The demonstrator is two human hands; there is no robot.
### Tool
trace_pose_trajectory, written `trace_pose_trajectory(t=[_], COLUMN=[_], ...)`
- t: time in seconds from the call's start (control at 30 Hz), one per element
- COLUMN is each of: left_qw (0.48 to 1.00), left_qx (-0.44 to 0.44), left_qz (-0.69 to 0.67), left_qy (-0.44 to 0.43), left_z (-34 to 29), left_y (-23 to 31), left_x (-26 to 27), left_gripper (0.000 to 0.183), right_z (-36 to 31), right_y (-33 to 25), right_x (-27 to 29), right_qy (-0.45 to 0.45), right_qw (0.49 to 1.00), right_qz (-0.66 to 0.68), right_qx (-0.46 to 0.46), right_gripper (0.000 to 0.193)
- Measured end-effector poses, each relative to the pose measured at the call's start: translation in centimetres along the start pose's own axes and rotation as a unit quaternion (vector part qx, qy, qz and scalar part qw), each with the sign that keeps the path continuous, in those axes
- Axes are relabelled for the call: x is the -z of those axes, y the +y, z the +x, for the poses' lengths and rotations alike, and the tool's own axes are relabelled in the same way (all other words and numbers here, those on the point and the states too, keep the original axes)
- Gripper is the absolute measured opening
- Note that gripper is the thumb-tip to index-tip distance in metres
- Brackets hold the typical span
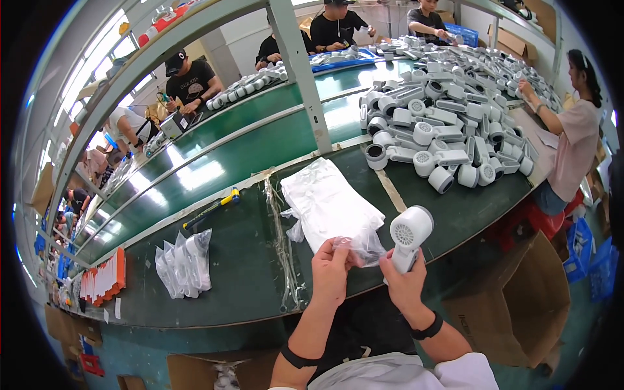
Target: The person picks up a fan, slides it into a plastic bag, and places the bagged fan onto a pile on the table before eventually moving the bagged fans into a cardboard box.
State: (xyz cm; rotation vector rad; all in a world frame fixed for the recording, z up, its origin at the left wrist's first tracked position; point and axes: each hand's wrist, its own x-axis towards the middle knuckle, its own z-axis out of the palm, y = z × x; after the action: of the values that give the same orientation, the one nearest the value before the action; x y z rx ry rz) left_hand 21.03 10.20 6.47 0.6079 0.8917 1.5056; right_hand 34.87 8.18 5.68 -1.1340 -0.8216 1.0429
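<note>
My right hand (pixel 406 283) is closed around the handle of a white handheld fan (pixel 412 229), its round grilled head pointing up. With my left hand (pixel 332 270) I pinch the edge of a clear plastic bag (pixel 368 249), whose loose end reaches toward the fan's handle. Just beyond my hands a stack of flat white plastic bags (pixel 328 198) lies on the dark green table. The fan is outside the bag, though whether the bag touches the handle is hard to tell.
A large heap of white fans (pixel 448 117) covers the table's right. Bagged fans (pixel 184 265), a yellow-and-black hammer (pixel 212 208) and orange-edged cards (pixel 104 278) lie left. A metal post (pixel 301 78) rises beyond the bags. An open carton (pixel 520 299) stands right. Several people work around.
</note>
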Motion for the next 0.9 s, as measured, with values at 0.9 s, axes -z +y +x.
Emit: trace_pose_trajectory(t=[0.9], left_qw=[0.881], left_qx=[-0.159], left_qz=[0.424], left_qy=[-0.137], left_z=[-0.2], left_y=[2.8], left_x=[-0.1], left_gripper=[0.014], right_z=[2.2], right_y=[-4.0], right_x=[5.9], right_qy=[-0.375], right_qw=[0.874], right_qz=[-0.299], right_qx=[-0.08], right_gripper=[0.065])
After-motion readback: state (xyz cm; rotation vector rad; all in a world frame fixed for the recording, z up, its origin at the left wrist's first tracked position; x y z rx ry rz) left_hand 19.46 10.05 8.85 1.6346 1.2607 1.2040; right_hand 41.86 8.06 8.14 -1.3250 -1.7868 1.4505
